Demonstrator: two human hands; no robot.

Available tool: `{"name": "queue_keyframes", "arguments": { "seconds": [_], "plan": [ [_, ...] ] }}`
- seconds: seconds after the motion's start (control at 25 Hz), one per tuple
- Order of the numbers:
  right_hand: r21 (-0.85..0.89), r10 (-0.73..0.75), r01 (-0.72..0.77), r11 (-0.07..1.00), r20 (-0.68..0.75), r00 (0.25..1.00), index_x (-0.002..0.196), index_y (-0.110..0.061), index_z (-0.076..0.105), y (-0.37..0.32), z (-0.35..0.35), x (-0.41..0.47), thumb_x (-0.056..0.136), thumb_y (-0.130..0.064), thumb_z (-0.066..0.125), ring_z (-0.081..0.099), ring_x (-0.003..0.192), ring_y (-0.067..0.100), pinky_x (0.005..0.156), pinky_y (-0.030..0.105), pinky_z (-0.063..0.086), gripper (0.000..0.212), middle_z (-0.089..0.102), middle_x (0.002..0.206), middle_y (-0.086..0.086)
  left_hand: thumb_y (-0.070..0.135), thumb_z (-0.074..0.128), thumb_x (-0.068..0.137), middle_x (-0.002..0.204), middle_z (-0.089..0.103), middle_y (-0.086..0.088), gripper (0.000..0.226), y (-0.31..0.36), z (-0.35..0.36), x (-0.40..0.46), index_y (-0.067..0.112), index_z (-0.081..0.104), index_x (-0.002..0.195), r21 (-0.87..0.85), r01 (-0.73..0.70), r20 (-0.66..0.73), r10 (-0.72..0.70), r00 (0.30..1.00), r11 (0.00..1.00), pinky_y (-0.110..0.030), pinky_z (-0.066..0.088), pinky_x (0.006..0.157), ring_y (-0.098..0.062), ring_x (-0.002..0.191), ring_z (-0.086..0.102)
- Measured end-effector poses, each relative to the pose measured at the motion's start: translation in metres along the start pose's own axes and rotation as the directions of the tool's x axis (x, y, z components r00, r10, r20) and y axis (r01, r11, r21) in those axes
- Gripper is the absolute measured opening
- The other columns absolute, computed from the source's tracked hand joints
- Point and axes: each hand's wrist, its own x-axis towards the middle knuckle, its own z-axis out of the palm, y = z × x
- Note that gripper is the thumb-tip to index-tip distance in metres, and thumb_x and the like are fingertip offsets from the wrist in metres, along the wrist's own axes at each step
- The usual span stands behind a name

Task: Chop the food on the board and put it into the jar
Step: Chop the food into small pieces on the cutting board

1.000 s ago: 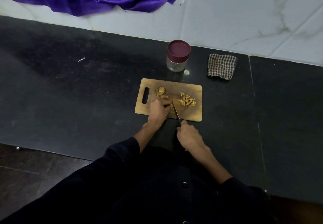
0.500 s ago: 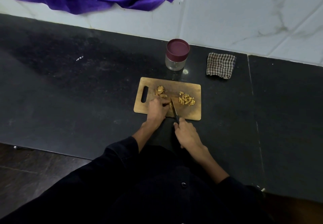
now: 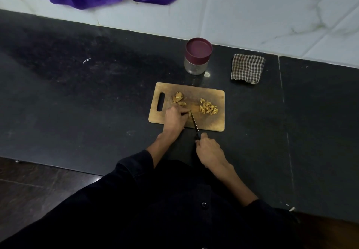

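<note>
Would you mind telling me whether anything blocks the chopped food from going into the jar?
Yes: the jar behind the board has its maroon lid on. The counter between the chopped pile and the jar looks bare.

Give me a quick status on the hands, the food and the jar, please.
Left hand pins a piece on the board; right hand grips the knife. Chopped pile right, uncut pieces left. Jar lidded.

Bare counter [image 3: 97,103] left of board [image 3: 213,95] — jar [image 3: 197,58] stands behind.
</note>
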Motion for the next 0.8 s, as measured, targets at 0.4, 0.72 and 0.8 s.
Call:
{"name": "queue_keyframes", "arguments": {
  "seconds": [0.4,0.72,0.8],
  "plan": [
    [0.147,0.007,0.003,0.989,-0.066,0.998,0.123,-0.008,0.048,0.0,-0.007,0.005,0.104,-0.034,0.037,0.068,0.084,0.037,0.078,0.049,0.056,0.034,0.064,0.101,0.014,0.007,0.066,0.087,0.107,0.063,-0.008,0.033,-0.009,0.002,0.003,0.01,0.064,0.12,-0.092,0.003,0.026,-0.001,1.0,0.996,-0.015,0.049,0.041,-0.007,0.051,0.057],
    [0.051,-0.034,0.037,0.998,-0.049,0.998,0.115,-0.008,0.048,-0.011,-0.006,0.009,0.104,-0.034,0.036,0.067,0.085,0.035,0.077,0.049,0.056,0.03,0.062,0.104,0.015,0.005,0.063,0.089,0.107,0.066,-0.005,0.019,-0.008,0.004,0.001,0.005,0.069,0.107,-0.078,-0.015,-0.031,0.013,0.999,0.997,-0.013,0.045,0.039,-0.004,0.048,0.054],
    [0.034,-0.042,0.044,0.998,-0.053,0.998,0.115,-0.008,0.048,-0.01,-0.006,0.01,0.104,-0.032,0.036,0.066,0.087,0.035,0.077,0.049,0.056,0.029,0.063,0.104,0.016,0.005,0.063,0.088,0.109,0.066,-0.006,0.02,-0.008,0.005,0.001,0.006,0.069,0.107,-0.059,-0.018,-0.04,0.016,0.999,0.998,-0.014,0.048,0.041,-0.005,0.054,0.057]
  ]
}}
